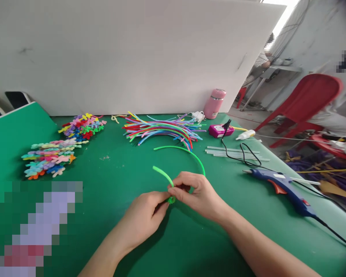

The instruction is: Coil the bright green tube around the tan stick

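A bright green pipe cleaner [187, 151] curves over the green table [118, 169]. Its near part is bent into a small knot between my two hands. My left hand [144, 217] pinches the knot from the left, fingers closed. My right hand [194, 192] pinches it from the right, with one short green end sticking up to the left and the long end arching away behind the fingers.
A fan of coloured pipe cleaners [161, 130] lies farther back. Two heaps of finished coloured bows [50, 157] lie at the left. A blue glue gun [282, 186], glue sticks [233, 152], a pink box [219, 130] and a pink bottle [215, 103] are at the right. A red chair [308, 102] stands beyond the table.
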Demonstrator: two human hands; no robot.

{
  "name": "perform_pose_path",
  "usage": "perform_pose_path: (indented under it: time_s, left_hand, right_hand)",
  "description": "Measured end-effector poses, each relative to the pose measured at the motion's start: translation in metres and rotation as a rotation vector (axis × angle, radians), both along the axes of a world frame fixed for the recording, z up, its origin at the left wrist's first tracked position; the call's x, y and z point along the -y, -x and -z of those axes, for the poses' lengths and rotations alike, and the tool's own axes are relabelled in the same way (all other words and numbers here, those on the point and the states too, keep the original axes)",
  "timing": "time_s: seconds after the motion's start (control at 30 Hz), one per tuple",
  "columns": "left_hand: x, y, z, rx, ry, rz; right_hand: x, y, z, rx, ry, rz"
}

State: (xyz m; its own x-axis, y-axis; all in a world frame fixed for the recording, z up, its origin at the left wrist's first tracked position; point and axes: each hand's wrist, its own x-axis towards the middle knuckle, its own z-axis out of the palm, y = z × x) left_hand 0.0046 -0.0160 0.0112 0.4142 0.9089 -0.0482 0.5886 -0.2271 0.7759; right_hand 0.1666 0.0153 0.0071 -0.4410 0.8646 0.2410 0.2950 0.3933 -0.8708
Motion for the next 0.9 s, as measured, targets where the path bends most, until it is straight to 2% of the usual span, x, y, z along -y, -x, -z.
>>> perform_pose_path:
  time_s: [0.17,0.37,0.57,0.8,0.9]
  left_hand:
    - [0.004,-0.002,-0.005,0.101,0.072,0.102]
    - [0.01,-0.002,-0.015,0.207,0.266,0.133]
    - [0.01,-0.001,-0.021,0.321,0.203,0.014]
    - [0.003,0.0,-0.035,0.415,0.24,-0.072]
    - [0.002,-0.003,-0.034,0.511,0.198,-0.105]
  right_hand:
    - [-0.006,-0.005,-0.002,-0.172,0.479,-0.112]
    - [-0.011,-0.006,-0.003,-0.373,0.765,-0.201]
    - [-0.011,-0.004,-0.001,-0.55,0.961,-0.164]
    - [-0.01,-0.004,-0.003,-0.756,0.996,-0.094]
    - [-0.009,-0.003,-0.004,-0.855,1.023,-0.085]
